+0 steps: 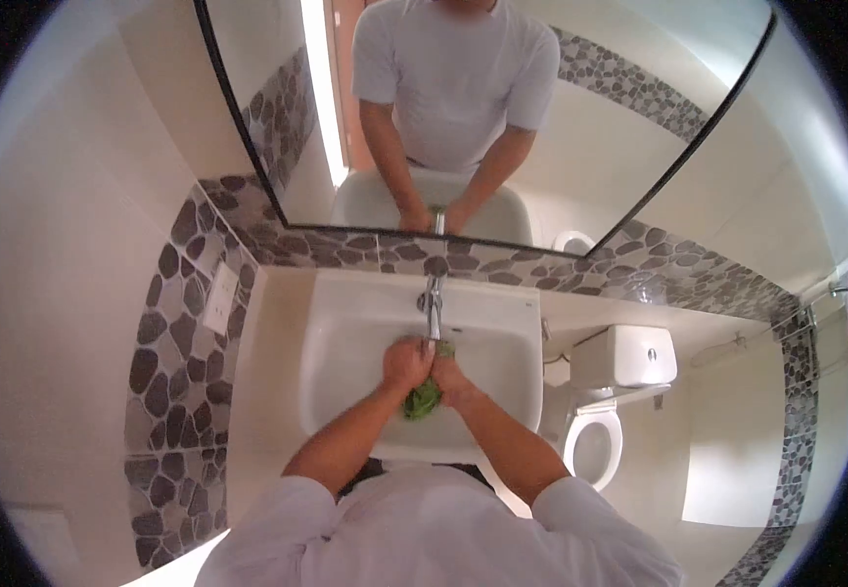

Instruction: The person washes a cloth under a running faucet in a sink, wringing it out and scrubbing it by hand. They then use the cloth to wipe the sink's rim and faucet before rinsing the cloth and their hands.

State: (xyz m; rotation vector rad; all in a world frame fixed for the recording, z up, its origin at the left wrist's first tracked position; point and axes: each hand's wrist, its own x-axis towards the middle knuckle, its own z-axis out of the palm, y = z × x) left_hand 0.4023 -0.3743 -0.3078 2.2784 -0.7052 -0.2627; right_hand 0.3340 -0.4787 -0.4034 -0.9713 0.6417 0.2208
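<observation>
A green cloth-like bundle (423, 400) hangs between my hands over the white sink (345, 303). My left hand (408, 363) is closed on it from the left side, just below the spout of the chrome faucet (435, 303). On the right, my right hand (451, 379) is wrapped round the same bundle, with a bit of green showing above its fingers. The two hands touch or nearly touch. Much of the green bundle is hidden inside them, and its exact kind is hard to tell.
A large mirror (629, 117) above the sink reflects a person in a white shirt. To the right stands a white toilet (621, 442) with its seat up or open. A wall socket plate (220, 298) is on the left, on a pebble-patterned strip (164, 391).
</observation>
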